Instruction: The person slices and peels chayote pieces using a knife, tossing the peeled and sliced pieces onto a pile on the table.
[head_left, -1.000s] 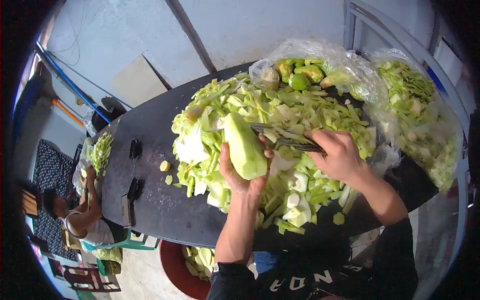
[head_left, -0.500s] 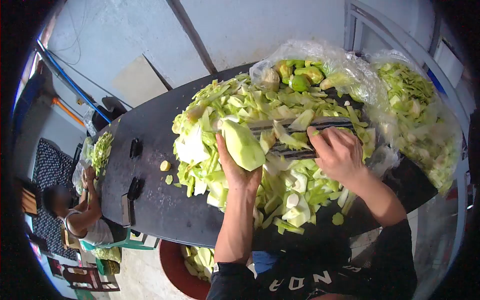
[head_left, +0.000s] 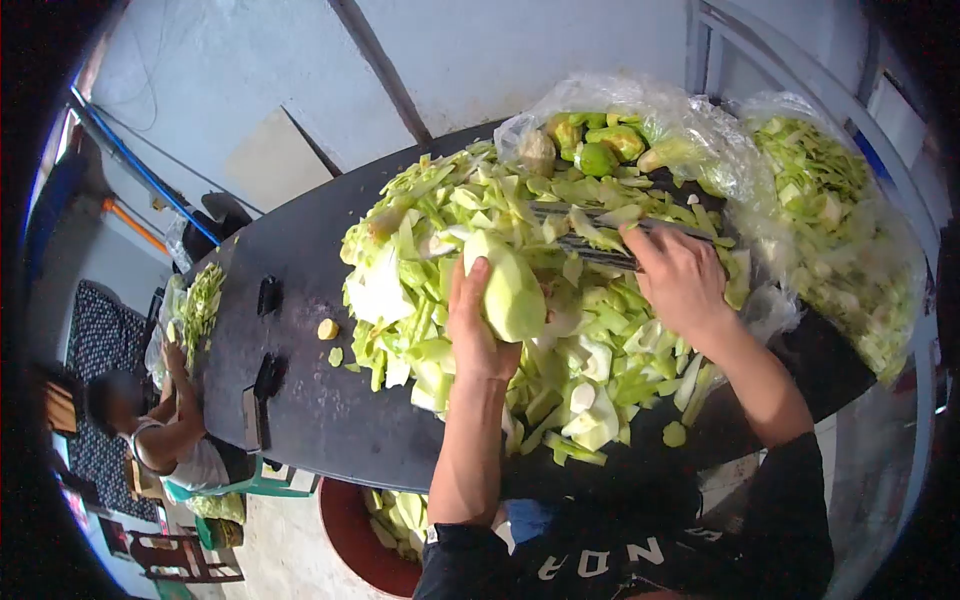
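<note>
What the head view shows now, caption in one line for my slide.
Left hand holds a pale fruit, right hand a blade, over cut pieces heaped on a dark table.

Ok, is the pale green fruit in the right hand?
No, the left hand holds the pale green fruit, while the right hand grips the dark-striped blade.

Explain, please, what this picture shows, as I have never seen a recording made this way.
There is no robot here: these are a person's bare hands, seen from a camera worn on the head, looking forward and down. The left hand holds a pale green fruit or vegetable; the right hand grips a broad, striped, blade-like tool. On the dark table lies a heap of green and whitish pieces, with a clear plastic bag of similar pieces at right. Another person sits at left.
</note>
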